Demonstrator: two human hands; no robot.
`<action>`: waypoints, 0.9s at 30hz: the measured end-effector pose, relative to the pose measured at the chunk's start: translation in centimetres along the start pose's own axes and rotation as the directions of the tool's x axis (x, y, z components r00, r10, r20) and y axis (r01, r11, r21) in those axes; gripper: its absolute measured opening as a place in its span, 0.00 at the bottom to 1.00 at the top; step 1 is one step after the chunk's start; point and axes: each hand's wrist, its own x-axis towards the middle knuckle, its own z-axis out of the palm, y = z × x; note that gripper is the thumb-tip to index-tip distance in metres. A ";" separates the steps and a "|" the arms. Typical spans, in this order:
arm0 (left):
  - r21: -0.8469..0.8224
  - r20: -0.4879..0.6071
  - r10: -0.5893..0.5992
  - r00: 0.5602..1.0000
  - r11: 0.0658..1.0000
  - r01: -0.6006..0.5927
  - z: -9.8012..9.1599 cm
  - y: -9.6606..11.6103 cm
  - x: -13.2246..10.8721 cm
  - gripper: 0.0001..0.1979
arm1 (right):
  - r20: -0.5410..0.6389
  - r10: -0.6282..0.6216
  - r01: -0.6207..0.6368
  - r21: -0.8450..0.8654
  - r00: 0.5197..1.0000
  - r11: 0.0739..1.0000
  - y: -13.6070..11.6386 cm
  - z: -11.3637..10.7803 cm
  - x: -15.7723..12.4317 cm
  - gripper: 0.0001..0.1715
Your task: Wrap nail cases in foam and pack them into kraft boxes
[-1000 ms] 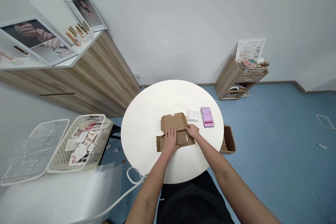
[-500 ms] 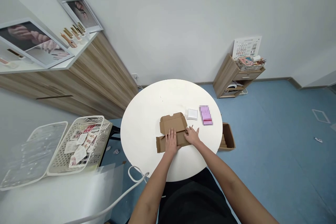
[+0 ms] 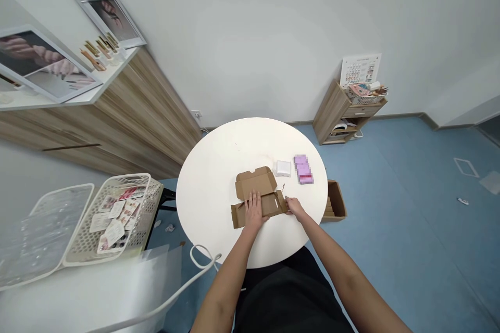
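An unfolded brown cardboard box (image 3: 255, 182) lies on the white round table (image 3: 213, 177). My left hand (image 3: 254, 210) rests on its middle with fingers stretched out and pressed down. At the box's right end, my right hand (image 3: 296, 207) pinches a side flap, which is tilted up. A white square packet (image 3: 283, 168) lies just beyond the box's right side. Beside that packet is a purple pack (image 3: 303, 169), blurred by pixels. A tiny dark scrap (image 3: 283, 186) sits between the box and the packet.
Below the table's right edge stands an open carton (image 3: 336, 200) with brown pieces inside. White baskets (image 3: 135, 218) with cards are at left, near a white cable (image 3: 175, 294). A wooden cabinet (image 3: 144, 99) and a small shelf unit (image 3: 344, 114) stand along the walls.
My right hand has shifted right, from the box's inner corner to its outer end, and the flap there has come up. My left hand stays on the box. The view has turned slightly right.
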 end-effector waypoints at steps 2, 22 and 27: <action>-0.001 0.005 -0.004 1.000 1.000 0.004 0.0 0.1 -0.1 0.58 | 0.063 0.017 -0.020 0.046 0.998 0.999 -0.2 0.2 -0.1 0.26; -0.030 -0.080 -0.009 0.997 1.000 0.006 1.2 0.4 -0.5 0.59 | 0.077 0.113 -0.068 -0.440 0.991 0.896 -5.5 1.6 0.9 0.24; -0.016 -0.103 -0.006 0.995 1.000 0.005 1.4 0.4 -0.7 0.58 | 0.094 0.145 -0.084 -0.469 0.985 0.879 -5.9 1.4 1.8 0.20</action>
